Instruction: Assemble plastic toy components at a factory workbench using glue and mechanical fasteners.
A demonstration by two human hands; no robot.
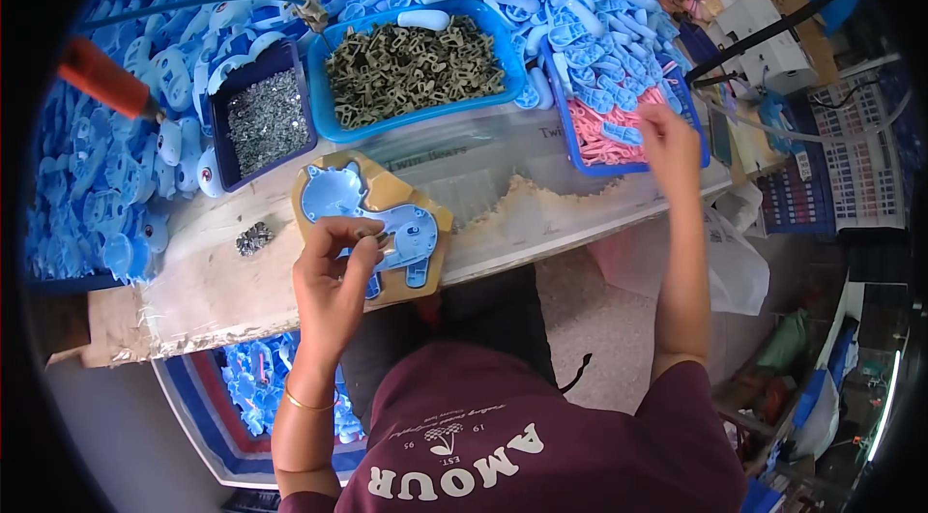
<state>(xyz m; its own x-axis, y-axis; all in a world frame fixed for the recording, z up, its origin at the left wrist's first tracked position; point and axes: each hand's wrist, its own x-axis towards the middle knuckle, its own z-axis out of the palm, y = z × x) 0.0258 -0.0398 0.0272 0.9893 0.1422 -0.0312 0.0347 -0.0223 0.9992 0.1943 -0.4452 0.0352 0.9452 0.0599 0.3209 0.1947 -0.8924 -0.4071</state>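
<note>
Near the bench's front edge, the left hand (333,262) pinches a small part onto the half-assembled blue toy shell (372,218); the right hand (667,141) grips pink pieces (604,131).

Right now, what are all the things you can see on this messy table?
blue toy shell: one, light blue, lying in a tan jig at the table's front
tan jig: one, tan, front middle of the table
blue tray: one, bright blue, behind the jig, full of small olive parts
dark tray: one, navy, left of it, holding silvery screws
loose screws: small heap, silver, left of the jig
pink parts: many, pink, in a tray at right
blue plastic pieces: big pile, light blue, across the back
left hand: one, on the toy shell
right hand: one, at the pink parts
</note>
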